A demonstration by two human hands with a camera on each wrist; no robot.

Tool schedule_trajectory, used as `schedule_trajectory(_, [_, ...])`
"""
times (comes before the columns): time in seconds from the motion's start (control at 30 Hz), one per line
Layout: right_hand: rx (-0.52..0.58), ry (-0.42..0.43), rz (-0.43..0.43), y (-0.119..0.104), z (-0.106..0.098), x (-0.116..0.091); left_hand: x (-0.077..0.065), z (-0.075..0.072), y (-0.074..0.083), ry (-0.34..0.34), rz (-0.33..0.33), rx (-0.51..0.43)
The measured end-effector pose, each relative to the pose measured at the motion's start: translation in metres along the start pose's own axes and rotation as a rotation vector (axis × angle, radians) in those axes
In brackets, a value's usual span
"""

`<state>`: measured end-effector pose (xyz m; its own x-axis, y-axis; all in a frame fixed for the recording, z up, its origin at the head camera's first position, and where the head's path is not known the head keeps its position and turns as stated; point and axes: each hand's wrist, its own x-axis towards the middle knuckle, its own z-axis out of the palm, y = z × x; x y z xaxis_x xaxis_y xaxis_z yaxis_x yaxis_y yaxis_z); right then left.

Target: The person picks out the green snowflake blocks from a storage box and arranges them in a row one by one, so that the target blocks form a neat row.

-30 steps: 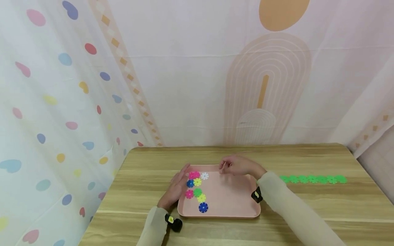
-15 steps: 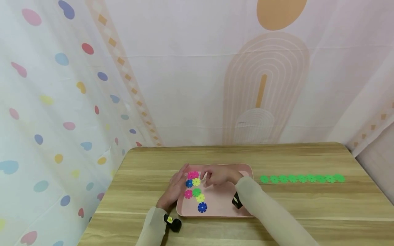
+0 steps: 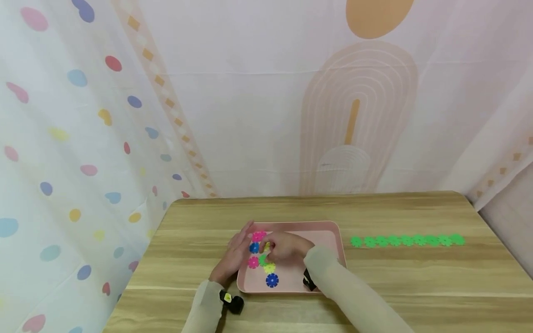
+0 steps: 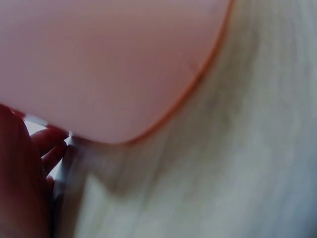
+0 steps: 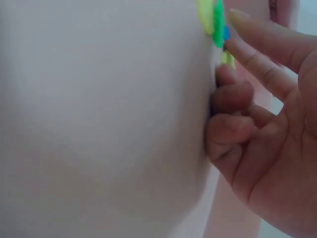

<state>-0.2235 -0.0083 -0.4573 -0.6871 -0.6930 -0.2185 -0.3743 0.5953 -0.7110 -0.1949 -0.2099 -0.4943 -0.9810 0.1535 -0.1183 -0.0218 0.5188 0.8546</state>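
A pink tray (image 3: pixel 291 290) lies on the table with several small notched plastic discs in its left part. My left hand (image 3: pixel 233 254) rests along the tray's left edge, fingers straight. My right hand (image 3: pixel 287 245) is over the discs, near the green disc (image 3: pixel 263 260). In the right wrist view, its thumb and index finger stand apart beside the green disc, with nothing seen between them; the other fingers are curled. Also in the tray are a pink disc (image 3: pixel 253 262), a blue disc (image 3: pixel 254 248), a yellow disc (image 3: pixel 269 268) and a dark blue disc (image 3: pixel 272 280). The right hand partly covers another yellow disc.
A row of several green discs (image 3: pixel 407 240) lies on the wooden table (image 3: pixel 395 286), right of the tray. Each wrist wears a black camera, such as the left wrist camera (image 3: pixel 236 304). A patterned curtain (image 3: pixel 250 115) hangs behind the table.
My right hand has moved left and nearer from the tray's far side to the discs. The white disc is now out of sight, where the hand is. My left hand has stayed at the tray's edge.
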Motion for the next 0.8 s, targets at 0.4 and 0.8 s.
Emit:
schedule_trajectory(0.4, [0.035, 0.046, -0.001, 0.0017, 0.0062, 0.0041, 0.0004, -0.0002, -0.0022, -0.003, -0.011, -0.011])
schedule_trajectory(0.8, [0.117, 0.037, 0.031, 0.0019, 0.0032, -0.0003, 0.0005, 0.0014, -0.002, -0.011, -0.009, -0.04])
